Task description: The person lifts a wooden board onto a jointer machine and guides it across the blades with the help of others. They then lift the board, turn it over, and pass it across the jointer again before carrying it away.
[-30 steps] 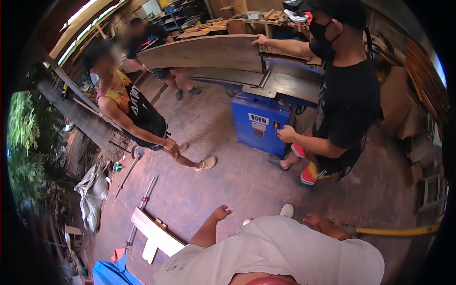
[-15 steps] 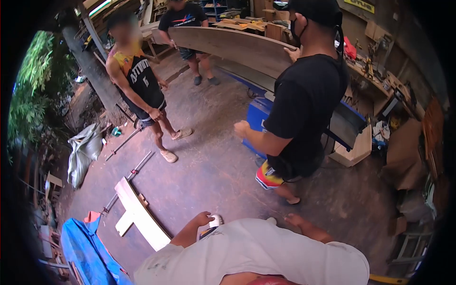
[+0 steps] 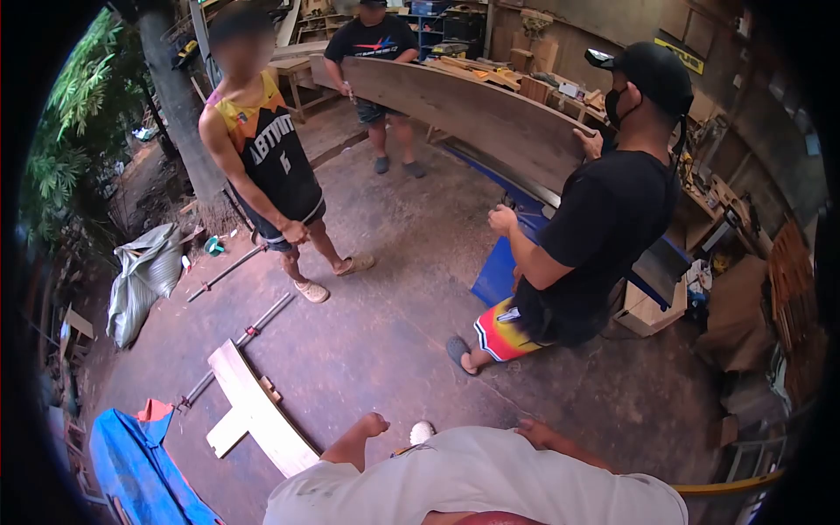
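Note:
My left hand [image 3: 374, 425] hangs low in front of my white shirt, its fingers curled, above the concrete floor and right of a pale cross-shaped wooden piece [image 3: 264, 418]. At the right side of my shirt is my right hand [image 3: 534, 430], partly hidden by the shirt, its fingers too unclear to read. Neither hand touches the wood. Farther off, a person in a black shirt [image 3: 604, 219] and another person at the back [image 3: 372, 39] hold a long curved board [image 3: 464, 101] between them.
A person in a sleeveless jersey [image 3: 276, 157] stands at the left. Bar clamps [image 3: 249, 337] lie on the floor near a blue tarp [image 3: 144, 468] and a white sack [image 3: 144, 280]. A blue machine [image 3: 503, 269] stands beyond the black-shirted person.
The black-shirted person has stepped, and one foot now shows farther left. The long board sits lower and farther right in view. My left hand has dropped slightly.

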The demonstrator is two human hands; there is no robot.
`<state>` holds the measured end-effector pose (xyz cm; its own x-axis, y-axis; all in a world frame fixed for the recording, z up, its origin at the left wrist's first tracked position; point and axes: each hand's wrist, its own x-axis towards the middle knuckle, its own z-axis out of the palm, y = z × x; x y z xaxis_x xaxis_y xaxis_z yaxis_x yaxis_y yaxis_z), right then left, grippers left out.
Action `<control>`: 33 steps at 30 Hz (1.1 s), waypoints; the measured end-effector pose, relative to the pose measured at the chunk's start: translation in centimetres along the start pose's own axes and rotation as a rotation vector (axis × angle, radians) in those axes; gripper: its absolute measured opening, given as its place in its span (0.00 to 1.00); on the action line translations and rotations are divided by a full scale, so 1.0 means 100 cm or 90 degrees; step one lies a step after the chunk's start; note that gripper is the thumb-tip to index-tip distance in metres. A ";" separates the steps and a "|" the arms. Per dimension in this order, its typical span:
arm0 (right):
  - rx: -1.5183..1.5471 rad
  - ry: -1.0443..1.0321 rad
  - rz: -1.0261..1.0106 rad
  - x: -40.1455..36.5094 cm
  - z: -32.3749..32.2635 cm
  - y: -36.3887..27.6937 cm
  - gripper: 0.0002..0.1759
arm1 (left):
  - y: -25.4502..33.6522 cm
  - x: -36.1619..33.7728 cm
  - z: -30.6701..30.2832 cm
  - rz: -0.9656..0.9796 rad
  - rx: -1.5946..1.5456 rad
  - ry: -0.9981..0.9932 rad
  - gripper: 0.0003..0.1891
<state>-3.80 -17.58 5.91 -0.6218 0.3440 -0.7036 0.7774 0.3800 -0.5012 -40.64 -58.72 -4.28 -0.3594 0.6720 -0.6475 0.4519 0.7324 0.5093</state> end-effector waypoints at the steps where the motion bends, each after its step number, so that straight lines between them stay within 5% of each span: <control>1: 0.094 -0.004 -0.013 -0.007 0.000 -0.016 0.39 | 0.003 -0.007 -0.011 0.027 -0.012 -0.027 0.24; 4: 0.053 0.019 -0.018 -0.003 0.007 -0.020 0.38 | -0.030 0.041 0.007 0.073 0.028 -0.013 0.25; 8: -0.003 0.027 -0.015 0.001 0.023 0.034 0.46 | 0.035 0.021 -0.038 -0.017 -0.121 0.088 0.28; 11: -0.051 0.053 -0.150 0.014 0.048 0.093 0.46 | 0.062 0.021 -0.050 -0.042 -0.166 0.091 0.30; 16: -0.052 -0.026 0.156 -0.062 0.044 0.057 0.49 | 0.076 0.023 -0.038 0.018 -0.097 0.054 0.30; 20: 0.026 0.025 0.165 -0.096 0.054 0.041 0.49 | 0.056 0.035 -0.014 0.068 -0.038 -0.004 0.26; 22: 0.049 0.037 0.167 -0.097 0.062 0.044 0.49 | 0.037 0.046 -0.001 0.237 0.052 -0.005 0.18; 26: 0.021 0.115 0.096 -0.069 0.097 0.092 0.43 | 0.041 0.029 0.010 0.244 0.021 0.068 0.11; 29: 0.037 0.112 0.101 -0.080 0.096 0.104 0.36 | 0.059 0.016 0.016 0.132 -0.127 0.018 0.14; 32: -0.025 0.149 -0.032 -0.092 0.091 0.136 0.34 | 0.080 -0.005 0.027 0.060 -0.202 -0.072 0.18; 33: 0.135 0.136 0.033 -0.113 0.086 0.135 0.29 | 0.095 -0.018 0.032 0.055 -0.208 -0.059 0.18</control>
<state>14.54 -23.75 2.77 -0.5692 0.5394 -0.6205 0.7972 0.1773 -0.5771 -33.09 -53.32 -0.12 -0.2483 0.7311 -0.6355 0.1872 0.6799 0.7090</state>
